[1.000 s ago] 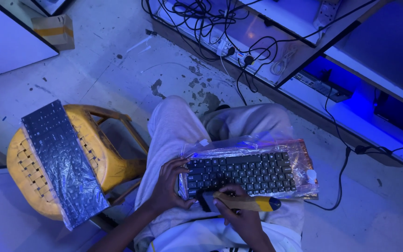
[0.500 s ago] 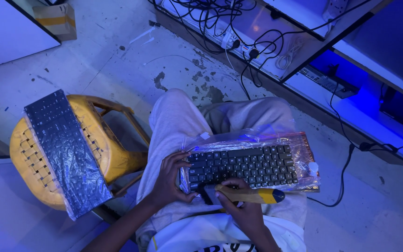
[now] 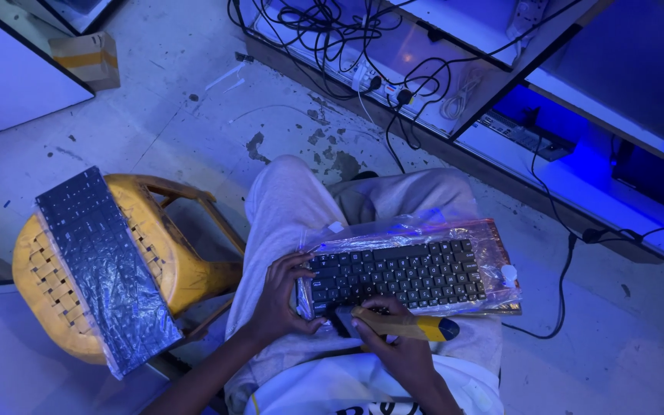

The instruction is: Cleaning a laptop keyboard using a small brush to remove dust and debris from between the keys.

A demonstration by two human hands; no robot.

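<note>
A black laptop keyboard (image 3: 397,273) in a clear plastic wrapper lies across my lap. My left hand (image 3: 278,296) grips its left end, thumb on the front edge. My right hand (image 3: 393,338) is closed around a yellow-handled tool (image 3: 416,327) with a dark blue end, lying along the keyboard's near edge. The tool's dark tip points left, toward my left hand.
A yellow woven plastic stool (image 3: 155,253) stands to my left with a second wrapped keyboard (image 3: 101,265) lying on it. Tangled cables and a power strip (image 3: 363,73) sit on a low shelf ahead. A small cardboard box (image 3: 86,54) rests on the stained floor.
The view has drifted slightly. Both hands stay at the keyboard's near edge, the right hand shifting the tool a little along it.
</note>
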